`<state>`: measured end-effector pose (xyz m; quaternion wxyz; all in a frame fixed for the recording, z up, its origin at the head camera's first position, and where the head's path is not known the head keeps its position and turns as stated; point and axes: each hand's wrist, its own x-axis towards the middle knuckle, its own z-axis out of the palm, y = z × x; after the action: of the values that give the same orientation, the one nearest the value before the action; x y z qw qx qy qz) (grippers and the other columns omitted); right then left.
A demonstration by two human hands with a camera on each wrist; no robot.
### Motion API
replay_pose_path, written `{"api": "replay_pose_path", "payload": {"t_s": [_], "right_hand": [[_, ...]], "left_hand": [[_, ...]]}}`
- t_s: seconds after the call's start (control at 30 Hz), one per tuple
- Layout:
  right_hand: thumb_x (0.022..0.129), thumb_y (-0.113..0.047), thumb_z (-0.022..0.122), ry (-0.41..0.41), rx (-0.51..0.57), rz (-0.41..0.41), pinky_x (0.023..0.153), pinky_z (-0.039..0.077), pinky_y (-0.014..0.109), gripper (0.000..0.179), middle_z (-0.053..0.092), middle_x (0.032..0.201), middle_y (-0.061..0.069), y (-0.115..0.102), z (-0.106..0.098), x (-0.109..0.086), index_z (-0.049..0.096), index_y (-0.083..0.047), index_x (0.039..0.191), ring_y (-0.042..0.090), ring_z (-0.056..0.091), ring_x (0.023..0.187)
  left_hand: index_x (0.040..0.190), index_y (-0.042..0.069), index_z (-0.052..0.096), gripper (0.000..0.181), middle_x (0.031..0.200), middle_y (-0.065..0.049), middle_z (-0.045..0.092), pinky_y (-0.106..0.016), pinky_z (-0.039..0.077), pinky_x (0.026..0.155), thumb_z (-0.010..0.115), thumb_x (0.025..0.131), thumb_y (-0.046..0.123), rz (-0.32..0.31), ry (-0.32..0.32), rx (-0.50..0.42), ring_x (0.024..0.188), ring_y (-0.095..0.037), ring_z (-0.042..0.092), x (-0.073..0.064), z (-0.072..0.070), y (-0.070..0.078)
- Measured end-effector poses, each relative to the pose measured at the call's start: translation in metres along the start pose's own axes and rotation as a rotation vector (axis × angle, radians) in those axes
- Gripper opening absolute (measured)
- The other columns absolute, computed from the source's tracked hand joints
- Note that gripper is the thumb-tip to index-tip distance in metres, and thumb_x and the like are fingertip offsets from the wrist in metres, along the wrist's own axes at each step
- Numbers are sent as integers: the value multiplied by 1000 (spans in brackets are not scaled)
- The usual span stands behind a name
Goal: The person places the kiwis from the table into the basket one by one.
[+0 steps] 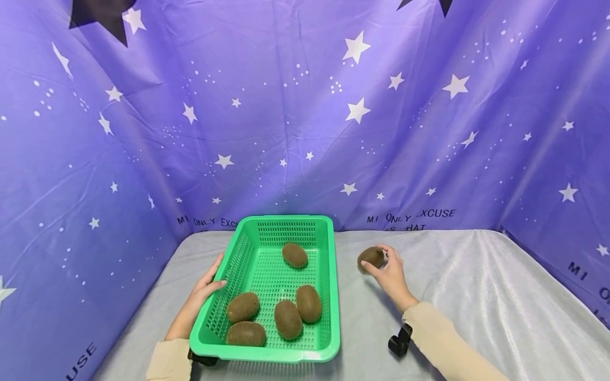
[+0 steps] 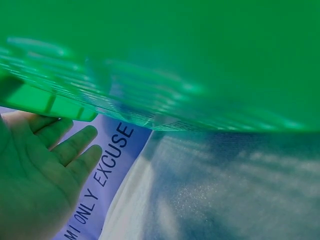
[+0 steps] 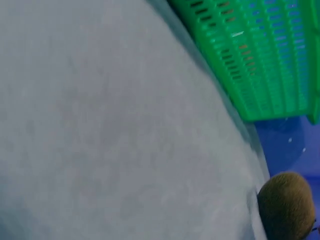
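Note:
A green plastic basket [image 1: 332, 296] with slotted walls stands on the cloth, holding several brown kiwifruit. One kiwi [image 1: 295, 255] lies near its far end; the others, such as this kiwi [image 1: 288, 319], are in the near half. My left hand [image 1: 202, 296] holds the basket's left rim, thumb over the top and fingers outside. The left wrist view shows its fingers [image 2: 75, 145] below the rim. To the right of the basket, my right hand [image 1: 392, 275] grips another kiwi [image 1: 370, 258] between thumb and fingers. That kiwi [image 3: 286, 207] also appears at the right wrist view's lower corner; the hand is mostly out of frame there.
A grey-white cloth [image 1: 476, 296] covers the table. Purple curtains [image 1: 295, 132] with white stars and printed lettering rise at the back and both sides. The basket's far end is close to the back curtain. A black wrist camera [image 1: 399, 341] sits below the right sleeve.

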<state>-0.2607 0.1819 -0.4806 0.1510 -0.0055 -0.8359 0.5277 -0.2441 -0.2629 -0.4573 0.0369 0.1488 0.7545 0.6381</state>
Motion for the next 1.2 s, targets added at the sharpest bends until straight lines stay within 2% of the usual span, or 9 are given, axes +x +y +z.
{"api": "replay_pose_path", "payload": {"t_s": [0.3,0.4,0.5,0.6,0.67,0.73,0.8,0.97,1.2], "right_hand": [[82,-21,73,-106,-20,71,102,31,58,84,21,148,23,15,1,7,23,-4,147,40,25,131],[81,-17,72,-102,-15,75,101,33,57,84,21,147,25,18,3,9,22,-3,148,41,28,129],[80,-13,72,-96,-21,68,100,34,57,84,24,144,28,20,5,11,22,0,147,42,32,126],[81,-13,73,-89,-17,80,100,35,56,84,26,144,28,23,6,13,22,0,147,43,33,127],[81,-14,72,-82,-14,92,100,35,56,84,26,144,28,24,6,13,22,0,146,43,33,127],[81,-14,73,-69,-5,103,101,34,56,84,26,145,28,24,6,14,22,0,146,42,33,128],[81,-14,73,-53,-1,101,102,34,55,84,27,145,29,23,6,14,22,1,146,42,33,128],[79,-12,75,-38,6,53,102,34,54,85,29,143,29,15,8,12,24,4,145,41,34,127],[76,-12,78,-76,-22,-107,94,42,51,83,36,139,28,-3,14,4,31,4,142,40,44,116]], "left_hand": [[151,3,4,72,156,-22,1,-9,37,90,47,93,2,-21,19,11,135,-36,17,1,1,-1],[151,1,4,72,156,-22,-1,-6,35,90,47,92,2,-12,17,23,136,-39,12,1,1,-2],[150,0,5,72,156,-22,0,-6,35,90,47,92,2,-11,22,20,136,-38,12,1,1,-2],[151,1,5,72,156,-22,0,-6,35,91,47,92,2,-9,23,14,136,-25,18,1,0,-2],[151,2,6,72,155,-22,0,-6,33,92,47,92,3,1,25,23,134,-9,23,1,-1,-3],[151,3,6,71,155,-22,0,-7,35,92,47,93,3,7,13,8,126,4,31,1,-1,-3],[151,3,5,71,155,-23,1,-9,37,91,47,93,3,13,5,-5,118,12,36,1,-1,-3],[151,3,4,71,155,-25,2,-14,42,89,45,94,1,10,-7,-38,110,13,43,0,-1,-2],[151,4,4,71,155,-23,1,-13,42,89,46,93,1,3,-2,-39,111,14,41,0,0,-1]]}}
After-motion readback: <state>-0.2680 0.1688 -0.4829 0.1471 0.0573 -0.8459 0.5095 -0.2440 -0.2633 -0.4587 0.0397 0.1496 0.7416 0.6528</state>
